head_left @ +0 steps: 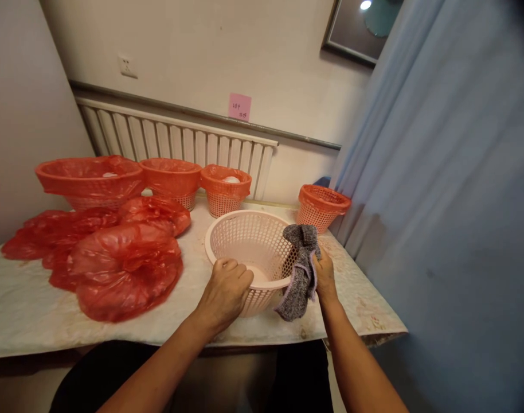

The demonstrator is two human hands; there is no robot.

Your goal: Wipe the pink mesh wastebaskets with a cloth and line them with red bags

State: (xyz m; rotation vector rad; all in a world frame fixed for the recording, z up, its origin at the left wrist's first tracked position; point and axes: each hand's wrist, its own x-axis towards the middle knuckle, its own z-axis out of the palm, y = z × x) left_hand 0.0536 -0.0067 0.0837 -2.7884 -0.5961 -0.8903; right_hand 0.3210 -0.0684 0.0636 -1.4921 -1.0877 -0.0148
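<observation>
A pale pink plastic basket [240,226] with lattice sides stands near the table's front edge, tilted slightly toward me. My left hand [227,289] is closed round its near rim. In my right hand [325,275] is a grey cleaning cloth [302,275] with a light purple edge, draped over the basket's right rim. The cloth lies against both the inside and the outside of the wall there. The fingertips of my right hand are hidden behind the cloth. The basket has no bag in it.
Crumpled red plastic bags [128,269] cover the table's left side. Behind them stand bag-lined baskets [171,175], and another lined basket [320,203] is at the back right. A blue curtain [438,201] hangs along the right. A radiator [180,140] is on the wall behind.
</observation>
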